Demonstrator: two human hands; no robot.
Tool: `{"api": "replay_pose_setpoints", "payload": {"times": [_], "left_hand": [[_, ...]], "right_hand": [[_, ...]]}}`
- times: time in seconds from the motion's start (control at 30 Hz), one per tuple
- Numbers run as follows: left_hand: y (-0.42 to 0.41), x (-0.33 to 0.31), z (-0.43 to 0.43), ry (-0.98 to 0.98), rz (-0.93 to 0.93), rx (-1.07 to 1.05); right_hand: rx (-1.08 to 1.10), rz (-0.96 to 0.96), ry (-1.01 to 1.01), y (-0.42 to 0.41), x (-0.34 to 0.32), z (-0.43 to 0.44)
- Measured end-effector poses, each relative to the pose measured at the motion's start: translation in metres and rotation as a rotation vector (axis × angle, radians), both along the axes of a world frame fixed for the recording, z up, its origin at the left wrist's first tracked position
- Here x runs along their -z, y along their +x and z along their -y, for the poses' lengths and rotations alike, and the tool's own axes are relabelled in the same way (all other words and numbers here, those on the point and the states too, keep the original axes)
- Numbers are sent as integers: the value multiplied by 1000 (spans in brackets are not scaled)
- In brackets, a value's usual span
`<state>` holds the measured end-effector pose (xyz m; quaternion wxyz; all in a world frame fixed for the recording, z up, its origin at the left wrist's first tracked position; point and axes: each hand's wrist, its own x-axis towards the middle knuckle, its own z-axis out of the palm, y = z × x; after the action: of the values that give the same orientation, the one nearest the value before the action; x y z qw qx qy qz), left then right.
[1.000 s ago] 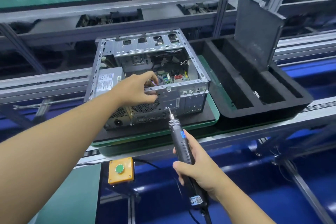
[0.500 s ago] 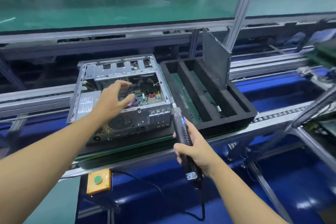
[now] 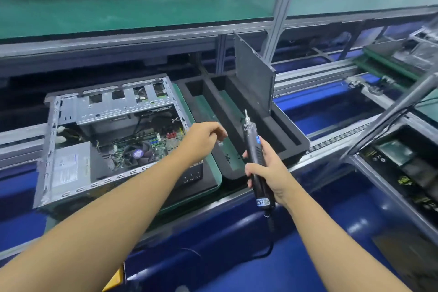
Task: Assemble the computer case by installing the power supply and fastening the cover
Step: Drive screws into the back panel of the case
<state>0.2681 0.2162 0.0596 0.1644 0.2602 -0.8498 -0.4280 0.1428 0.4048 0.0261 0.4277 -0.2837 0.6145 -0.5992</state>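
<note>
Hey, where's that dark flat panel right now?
In the head view, the dark panel stands upright in the black foam tray, to the right of the open computer case and beyond the tip of the screwdriver held in the right hand.

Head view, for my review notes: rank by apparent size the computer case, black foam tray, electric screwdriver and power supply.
1. computer case
2. black foam tray
3. electric screwdriver and power supply: similar apparent area, and the screwdriver is nearer the camera, so unranked.
</note>
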Motion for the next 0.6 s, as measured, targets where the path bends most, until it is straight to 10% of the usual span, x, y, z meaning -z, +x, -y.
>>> {"api": "replay_pose_setpoints", "payload": {"times": [0.27,0.6], "left_hand": [[-91,25,23,177,399,42],[-189,148,22,-56,842,-27]], "right_hand": [[121,94,-20,-64,16,11],[-35,138,61,-144,53,43]]}}
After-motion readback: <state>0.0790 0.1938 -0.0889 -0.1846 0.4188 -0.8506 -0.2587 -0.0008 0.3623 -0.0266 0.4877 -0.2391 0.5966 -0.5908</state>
